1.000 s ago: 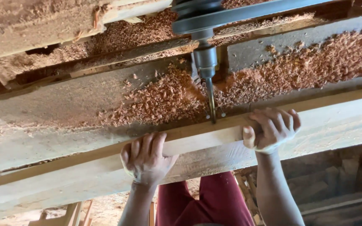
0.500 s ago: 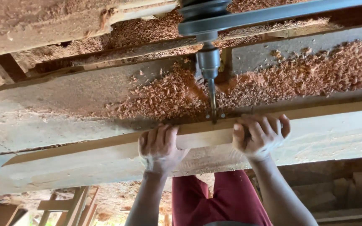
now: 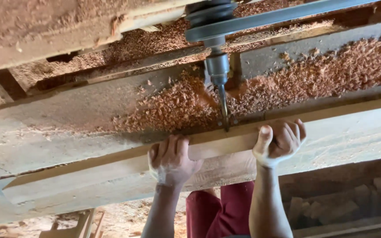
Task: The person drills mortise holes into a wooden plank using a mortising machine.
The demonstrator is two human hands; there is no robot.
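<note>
A view from a head camera looking down at a woodworking bench. Two bare hands press a long, pale wooden strip point(image 3: 225, 143) flat against the bench point(image 3: 45, 132), which is grey, worn and heaped with reddish wood shavings point(image 3: 177, 105). The left hand point(image 3: 170, 161) wraps over the near edge of the strip, fingers curled on top, clenched on the wood. The right hand point(image 3: 278, 141) grips the same strip a little further along, fingers folded over its top and thumb raised against the near face. The hands sit on either side of a horizontal drill bit point(image 3: 223, 105), which points toward the person and meets the far edge of the strip between them (this spacing seems meant to steady the wood on both sides of the cut while keeping fingers off the bit). Behind the bit sit a metal chuck point(image 3: 217, 66) and a grey pulley with a belt point(image 3: 261, 20) running off to the right. Dark red trousers point(image 3: 217, 211) show below the bench.
</note>
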